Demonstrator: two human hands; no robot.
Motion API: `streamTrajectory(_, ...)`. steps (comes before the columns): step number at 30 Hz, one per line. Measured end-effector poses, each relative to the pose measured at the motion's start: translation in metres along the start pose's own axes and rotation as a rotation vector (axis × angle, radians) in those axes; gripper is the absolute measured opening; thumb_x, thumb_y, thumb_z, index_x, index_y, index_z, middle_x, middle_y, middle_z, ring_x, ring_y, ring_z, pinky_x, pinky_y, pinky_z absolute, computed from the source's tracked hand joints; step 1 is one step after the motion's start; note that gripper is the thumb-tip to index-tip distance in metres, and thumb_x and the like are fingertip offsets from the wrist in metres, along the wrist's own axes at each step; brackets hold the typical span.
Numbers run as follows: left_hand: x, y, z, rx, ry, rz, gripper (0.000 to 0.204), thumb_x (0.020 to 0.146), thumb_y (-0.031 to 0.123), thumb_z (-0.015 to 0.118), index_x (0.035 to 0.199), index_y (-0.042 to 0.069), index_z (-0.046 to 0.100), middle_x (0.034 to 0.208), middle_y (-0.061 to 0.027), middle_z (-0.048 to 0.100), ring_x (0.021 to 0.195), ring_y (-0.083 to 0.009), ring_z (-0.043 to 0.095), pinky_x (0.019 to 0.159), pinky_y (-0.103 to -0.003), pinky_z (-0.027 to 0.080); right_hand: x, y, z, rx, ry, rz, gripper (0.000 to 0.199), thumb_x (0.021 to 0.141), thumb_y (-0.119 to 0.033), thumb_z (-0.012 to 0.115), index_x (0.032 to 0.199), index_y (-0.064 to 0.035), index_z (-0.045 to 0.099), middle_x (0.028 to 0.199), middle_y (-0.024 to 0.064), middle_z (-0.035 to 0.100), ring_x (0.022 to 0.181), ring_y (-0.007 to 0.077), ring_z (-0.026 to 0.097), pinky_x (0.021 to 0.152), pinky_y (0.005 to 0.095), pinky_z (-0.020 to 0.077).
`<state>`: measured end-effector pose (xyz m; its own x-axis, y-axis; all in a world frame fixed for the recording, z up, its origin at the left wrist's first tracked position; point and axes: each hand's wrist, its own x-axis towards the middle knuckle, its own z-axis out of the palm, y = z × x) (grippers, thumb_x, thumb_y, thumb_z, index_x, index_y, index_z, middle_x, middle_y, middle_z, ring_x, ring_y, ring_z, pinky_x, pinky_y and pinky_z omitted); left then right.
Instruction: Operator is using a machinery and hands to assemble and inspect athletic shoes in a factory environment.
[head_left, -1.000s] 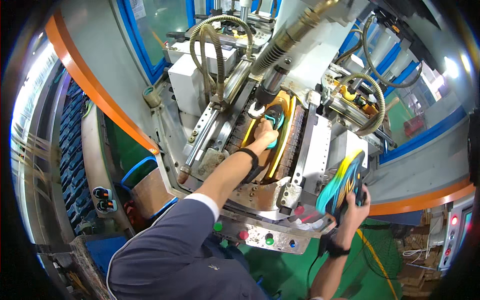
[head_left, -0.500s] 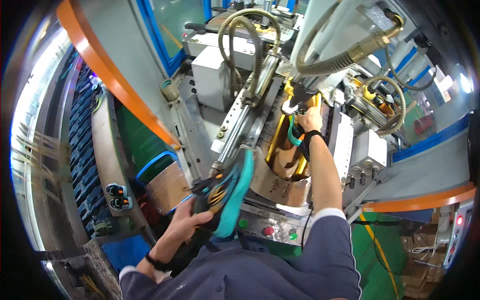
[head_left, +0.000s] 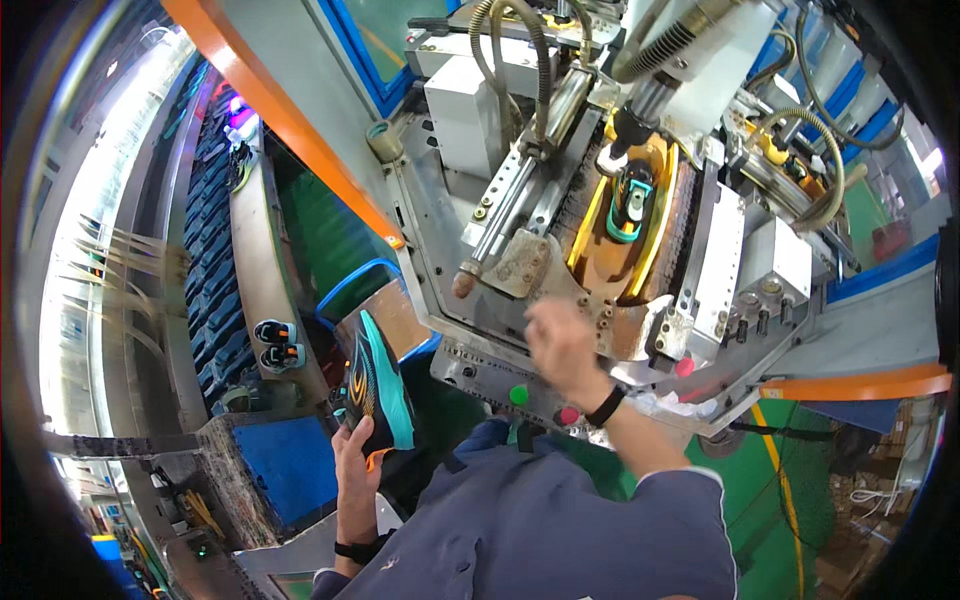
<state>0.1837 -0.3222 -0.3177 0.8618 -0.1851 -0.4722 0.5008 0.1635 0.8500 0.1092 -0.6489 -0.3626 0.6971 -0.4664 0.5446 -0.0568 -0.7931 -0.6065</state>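
Observation:
A shoe with a dark upper, orange-yellow stripes and a turquoise sole [head_left: 392,385] stands upright on its heel end in my left hand [head_left: 355,460], whose fingers and thumb grip it near the heel. My right hand [head_left: 565,348], slightly blurred, hovers over the machine's front edge with curled fingers and nothing visible in them. Beyond it, another dark shoe with turquoise edging [head_left: 630,203] sits in the machine's brown cavity [head_left: 602,262], between yellow-edged side pads. A round-tipped press rod [head_left: 612,158] is just above that shoe.
Green button [head_left: 519,395] and red button [head_left: 569,415] sit on the front panel. At left, small shoes [head_left: 280,346] rest on a ledge beside a conveyor [head_left: 215,290]. An orange-edged guard [head_left: 290,120] slants past the machine. A blue-framed cart [head_left: 390,300] stands below.
My right hand has let go of the shoe in the cavity and pulled back toward the front panel. My left hand has carried its shoe leftward, away from the machine. The view has shifted.

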Motion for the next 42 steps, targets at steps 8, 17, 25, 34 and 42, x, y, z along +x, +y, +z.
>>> streamTrajectory(8,-0.012,-0.009,0.024,0.019,-0.042,-0.067,0.025,0.085,0.013,0.066,0.105,0.001,0.057,0.092,-0.0066,0.067,0.073,-0.0146,0.067,0.059,-0.027,0.056,-0.148,0.046,0.13,-0.042,-0.402,0.186,0.02,0.081,-0.018,0.061,0.098,-0.0079,0.057,0.097,0.0108,0.055,0.096,0.0302,0.056,0.072,0.0411,0.0526)
streamTrajectory(17,-0.014,-0.015,0.009,0.017,-0.087,-0.047,0.03,0.085,0.011,0.065,0.109,-0.004,0.056,0.099,-0.0111,0.066,0.082,-0.0191,0.069,0.07,-0.031,0.058,-0.159,0.055,0.147,-0.072,-0.398,0.163,0.018,0.082,-0.019,0.059,0.095,-0.0073,0.055,0.099,0.0115,0.054,0.1,0.0313,0.055,0.075,0.042,0.0526)
streamTrajectory(25,-0.027,-0.038,-0.002,0.007,-0.043,-0.056,0.028,0.084,0.011,0.066,0.107,-0.002,0.057,0.096,-0.0097,0.066,0.083,-0.0188,0.068,0.07,-0.032,0.057,-0.155,0.056,0.141,0.057,-0.497,0.252,0.022,0.083,-0.024,0.06,0.096,-0.0079,0.053,0.103,0.0126,0.052,0.105,0.0337,0.05,0.082,0.0477,0.0463)
streamTrajectory(34,-0.06,-0.064,-0.013,0.0,0.081,-0.096,0.027,0.083,0.011,0.067,0.105,-0.001,0.056,0.095,-0.0098,0.065,0.084,-0.0202,0.067,0.07,-0.032,0.056,-0.16,0.064,0.146,0.031,-0.481,0.261,0.02,0.082,-0.021,0.06,0.095,-0.0077,0.054,0.102,0.0141,0.052,0.104,0.0356,0.05,0.082,0.049,0.0456)
streamTrajectory(42,-0.116,-0.081,-0.079,-0.203,0.114,-0.015,0.032,0.083,0.007,0.065,0.112,-0.004,0.056,0.101,-0.0121,0.065,0.089,-0.022,0.066,0.079,-0.034,0.055,-0.145,0.053,0.163,0.004,-0.649,0.073,0.021,0.084,-0.025,0.057,0.088,-0.0044,0.061,0.093,0.0209,0.061,0.091,0.0395,0.058,0.076,0.0493,0.0474)
